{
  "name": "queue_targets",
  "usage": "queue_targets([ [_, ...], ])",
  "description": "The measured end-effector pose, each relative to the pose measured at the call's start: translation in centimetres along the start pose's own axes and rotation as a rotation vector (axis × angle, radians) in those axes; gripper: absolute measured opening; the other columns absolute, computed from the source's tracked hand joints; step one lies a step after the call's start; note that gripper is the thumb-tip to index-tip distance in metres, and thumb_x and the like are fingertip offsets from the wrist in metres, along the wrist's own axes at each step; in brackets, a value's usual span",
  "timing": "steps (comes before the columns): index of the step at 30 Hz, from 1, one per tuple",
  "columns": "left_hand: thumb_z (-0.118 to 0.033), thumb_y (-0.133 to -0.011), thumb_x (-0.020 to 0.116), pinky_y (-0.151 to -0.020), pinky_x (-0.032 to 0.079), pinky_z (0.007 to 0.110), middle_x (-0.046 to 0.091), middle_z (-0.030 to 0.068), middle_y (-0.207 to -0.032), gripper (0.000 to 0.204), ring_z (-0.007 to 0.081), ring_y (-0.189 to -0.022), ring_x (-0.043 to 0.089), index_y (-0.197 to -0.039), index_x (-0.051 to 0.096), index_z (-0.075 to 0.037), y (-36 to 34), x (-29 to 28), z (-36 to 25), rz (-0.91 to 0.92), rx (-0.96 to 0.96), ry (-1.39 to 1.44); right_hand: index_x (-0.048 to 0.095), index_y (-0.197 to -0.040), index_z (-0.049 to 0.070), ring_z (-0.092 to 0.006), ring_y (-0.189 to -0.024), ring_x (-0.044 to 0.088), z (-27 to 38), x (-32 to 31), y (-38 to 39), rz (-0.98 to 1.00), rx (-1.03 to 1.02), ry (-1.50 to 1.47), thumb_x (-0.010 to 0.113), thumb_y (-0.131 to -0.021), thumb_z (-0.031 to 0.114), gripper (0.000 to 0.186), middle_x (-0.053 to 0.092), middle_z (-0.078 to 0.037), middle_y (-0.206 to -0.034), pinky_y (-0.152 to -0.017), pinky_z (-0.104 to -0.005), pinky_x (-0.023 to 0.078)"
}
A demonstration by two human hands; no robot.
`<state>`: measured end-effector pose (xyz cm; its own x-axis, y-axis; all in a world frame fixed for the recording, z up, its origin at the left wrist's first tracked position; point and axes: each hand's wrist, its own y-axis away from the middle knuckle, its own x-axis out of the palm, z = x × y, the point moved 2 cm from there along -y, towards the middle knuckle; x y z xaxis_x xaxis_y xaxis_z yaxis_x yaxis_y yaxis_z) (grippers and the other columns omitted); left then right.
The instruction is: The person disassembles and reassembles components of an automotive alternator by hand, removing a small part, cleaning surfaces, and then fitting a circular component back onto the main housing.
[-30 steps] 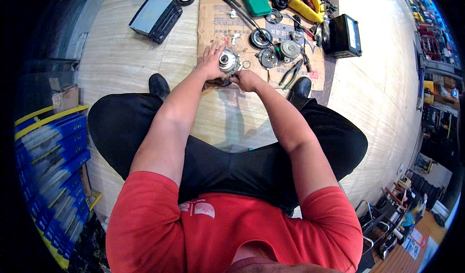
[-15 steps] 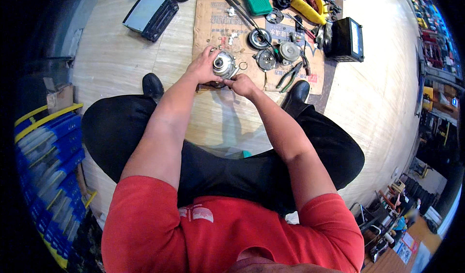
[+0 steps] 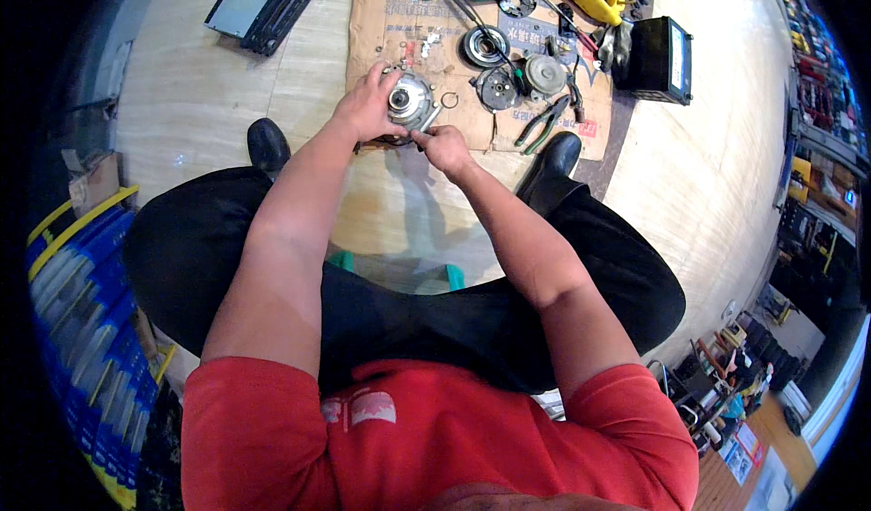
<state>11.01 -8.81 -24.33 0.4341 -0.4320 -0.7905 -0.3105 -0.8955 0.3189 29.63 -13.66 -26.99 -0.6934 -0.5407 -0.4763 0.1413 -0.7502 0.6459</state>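
Left hand [image 3: 365, 112] wraps the left side of the housing [image 3: 410, 103] — looks like it's steadying it. Right hand [image 3: 445, 148] pinched narrow at the near-right edge; can't tell if the fingers hold a small tool. Housing sits on the near edge of the cardboard [image 3: 372, 21], between the hands: silvery metal, round, stepped hub. Thin wire ring [image 3: 450, 100] just right of it. Farther right — flat disc [image 3: 498, 88], green-handled pliers [image 3: 550, 115], dark round pulley [image 3: 470, 48], domed grey cover [image 3: 546, 76], probably laid there for reach. Cardboard presumably guards the pale, smooth floor [image 3: 181, 85]. Boxy black battery [image 3: 646, 62] beyond.
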Motion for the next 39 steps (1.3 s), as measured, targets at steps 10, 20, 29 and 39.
queue_targets([
  [10,-0.031,-0.052,0.091,-0.109,0.036,0.043,0.019,0.0209,-0.151,0.112,0.0405,-0.134,0.036,-0.144,0.029,-0.014,-0.4,-0.6,-0.2,0.087,-0.001,0.039,0.067,-0.092,0.005,-0.0095,-0.050,0.045,1.3,-3.0,0.6,0.260,0.021,-0.157,0.058,-0.092,0.040,0.037,0.053,0.002,-0.062,-0.043,-0.0260,0.034],
  [20,-0.011,-0.058,0.088,-0.109,0.037,0.039,0.011,0.0181,-0.156,0.114,0.0378,-0.133,0.039,-0.150,0.021,-0.014,-0.8,-1.1,-0.5,0.228,-0.009,-0.068,0.068,-0.097,0.000,-0.0121,-0.064,0.050,-0.1,-1.8,0.8,0.200,-0.166,0.001,0.054,-0.098,0.030,0.034,0.056,-0.001,-0.068,-0.061,-0.0290,0.043],
  [29,-0.013,-0.049,0.091,-0.109,0.038,0.041,0.006,0.0111,-0.158,0.123,0.0359,-0.133,0.038,-0.150,0.021,-0.017,0.1,-1.0,0.1,0.171,0.009,-0.131,0.067,-0.098,-0.001,-0.0211,-0.071,0.053,1.0,1.0,-0.2,0.139,-0.266,0.084,0.052,-0.097,0.031,0.035,0.058,-0.010,-0.075,-0.065,-0.0350,0.044],
  [39,-0.017,-0.051,0.091,-0.106,0.041,0.042,0.004,0.0023,-0.159,0.123,0.0350,-0.133,0.037,-0.150,0.018,-0.017,0.3,-0.7,0.2,0.125,0.023,-0.118,0.067,-0.101,0.008,-0.0395,-0.091,0.063,4.8,-0.8,0.4,0.162,-0.467,0.605,0.051,-0.094,0.034,0.031,0.067,-0.021,-0.094,-0.083,-0.0469,0.049],
])
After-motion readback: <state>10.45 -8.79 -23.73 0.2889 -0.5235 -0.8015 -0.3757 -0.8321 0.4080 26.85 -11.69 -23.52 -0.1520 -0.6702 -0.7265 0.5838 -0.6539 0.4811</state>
